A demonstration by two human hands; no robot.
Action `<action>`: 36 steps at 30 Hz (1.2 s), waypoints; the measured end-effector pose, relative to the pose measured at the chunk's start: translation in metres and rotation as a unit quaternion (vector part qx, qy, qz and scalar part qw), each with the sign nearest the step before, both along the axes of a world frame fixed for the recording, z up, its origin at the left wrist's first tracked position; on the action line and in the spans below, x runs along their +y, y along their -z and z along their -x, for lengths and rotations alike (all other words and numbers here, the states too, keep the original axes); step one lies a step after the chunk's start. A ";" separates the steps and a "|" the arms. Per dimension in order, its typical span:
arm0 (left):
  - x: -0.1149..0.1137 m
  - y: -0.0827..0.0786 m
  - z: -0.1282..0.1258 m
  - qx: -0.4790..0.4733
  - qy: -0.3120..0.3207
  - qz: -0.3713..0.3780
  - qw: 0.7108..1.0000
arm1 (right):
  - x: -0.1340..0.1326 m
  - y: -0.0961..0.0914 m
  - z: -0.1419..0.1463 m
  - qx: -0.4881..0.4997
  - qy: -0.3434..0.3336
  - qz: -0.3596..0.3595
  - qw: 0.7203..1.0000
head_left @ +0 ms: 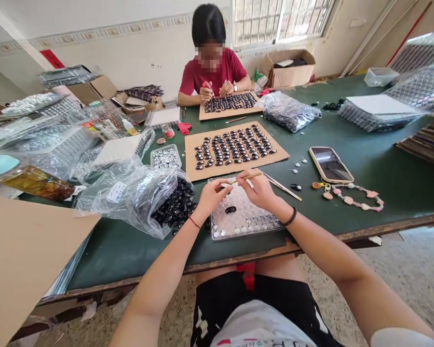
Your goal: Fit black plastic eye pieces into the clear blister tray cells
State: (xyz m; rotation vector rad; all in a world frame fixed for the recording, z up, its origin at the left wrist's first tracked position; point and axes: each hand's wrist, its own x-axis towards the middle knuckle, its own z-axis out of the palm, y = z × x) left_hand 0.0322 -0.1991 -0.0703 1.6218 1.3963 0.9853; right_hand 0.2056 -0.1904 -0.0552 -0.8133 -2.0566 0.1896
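Observation:
My left hand [214, 196] is closed in a pinch on a small black oval piece [224, 185], mostly covered by the fingers. Between the fingers of my right hand [257, 189] is a thin wooden stick [252, 176], its tip close to that piece. Both hands are above a clear plastic tray [238, 215] with round pockets, where shiny clear discs [255, 226] sit along the near rows. One more black piece [230, 209] lies on the tray. Beyond my hands, a cardboard sheet [282, 153] carries rows of black pieces with shiny spots.
A plastic bag [130, 197] spills black pieces at left, near a box of shiny discs [166, 156]. Thin sticks [282, 187], a phone [331, 164] and a bead strap [361, 205] lie at right. Opposite, a person [213, 72] works at another cardboard sheet [231, 113].

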 end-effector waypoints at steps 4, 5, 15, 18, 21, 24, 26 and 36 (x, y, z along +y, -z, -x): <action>-0.002 -0.004 0.000 0.118 -0.032 -0.084 0.989 | 0.003 0.001 -0.001 -0.025 0.000 0.000 1.000; -0.004 -0.006 0.000 0.156 -0.042 -0.121 0.979 | 0.003 0.001 -0.001 -0.030 -0.003 0.001 1.000; -0.011 -0.005 -0.002 0.292 0.020 -0.181 0.939 | 0.003 0.006 0.003 -0.061 0.000 0.005 0.998; -0.011 -0.004 -0.004 0.291 0.040 -0.163 0.942 | 0.002 0.009 0.003 -0.067 0.004 0.016 0.998; -0.010 -0.005 -0.006 0.256 0.048 -0.153 0.953 | 0.000 0.009 0.002 -0.060 0.005 0.034 0.998; -0.006 -0.006 -0.007 0.108 0.009 -0.095 0.990 | 0.000 0.005 0.001 0.008 0.030 0.074 0.997; -0.003 -0.008 -0.006 -0.052 -0.024 -0.012 0.998 | 0.003 0.002 0.000 0.089 0.053 0.110 0.989; -0.008 -0.009 -0.011 -0.216 -0.011 0.069 0.974 | 0.004 -0.002 0.009 0.322 -0.051 0.265 0.907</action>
